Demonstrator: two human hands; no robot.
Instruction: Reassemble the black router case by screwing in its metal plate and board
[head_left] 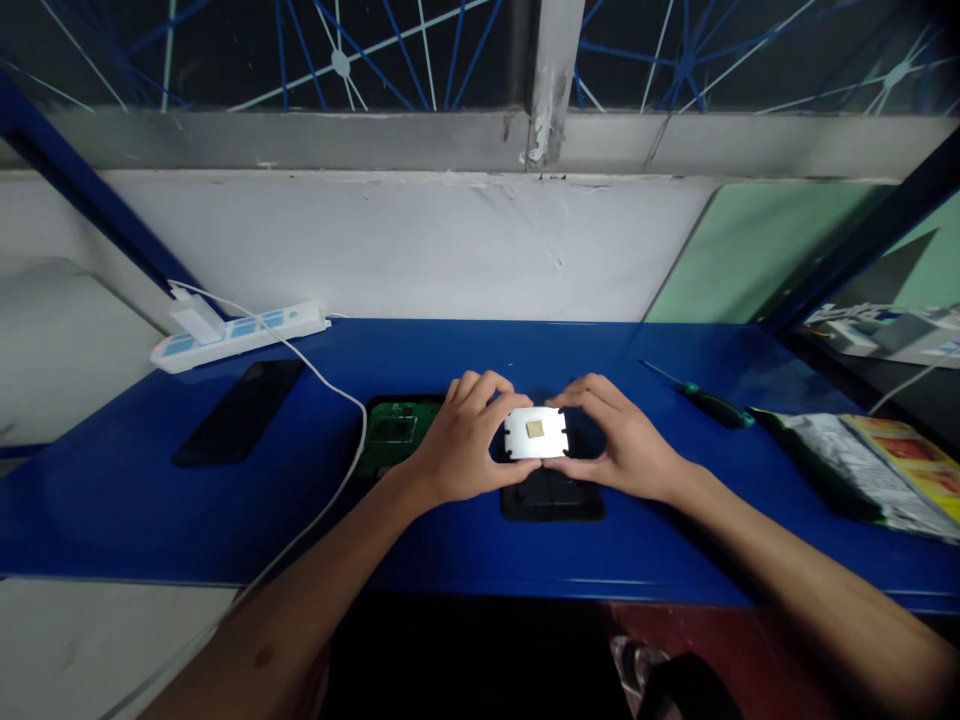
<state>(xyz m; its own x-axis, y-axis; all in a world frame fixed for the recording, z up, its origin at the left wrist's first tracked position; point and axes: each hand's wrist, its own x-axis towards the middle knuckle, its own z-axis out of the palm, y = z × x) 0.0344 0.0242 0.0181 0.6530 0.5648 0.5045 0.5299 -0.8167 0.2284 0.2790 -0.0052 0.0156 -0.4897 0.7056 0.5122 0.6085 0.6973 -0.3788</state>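
A thin metal plate (pixel 553 437), held by its edges

The plate is near the middle of the blue counter (pixel 465 555), over a black casing piece (pixel 551 502); whether the two touch cannot be told. The left hand (pixel 466 440) has its grip clamped on the plate's left part, forefinger at the upper edge and thumb at the lower. The right hand (pixel 630 445) has its grip clamped on the right part in the same way, and the thumbs come close together along the lower edge.

The plate looks stiff and probably light, unlikely to bend under a pinch. Its shiny face may be slippery, and the small tan pad (pixel 535 429) near its middle seems the spot to keep fingers off. The long edges look like the best hold; the dark notches at the short ends could catch a fingertip.

On the left, room seems tight: a green circuit board (pixel 394 425) lies just beside that hand, and a white cable (pixel 330 384) curves down past it, so a low sweep might snag or knock something. On the right, blue surface shows as far as the screwdriver (pixel 712 403), well apart from the hand, with a foil packet (pixel 862 470) farther out. The counter's front edge runs nearer than the hands; at the back, the surface reaches a white wall (pixel 420 245).
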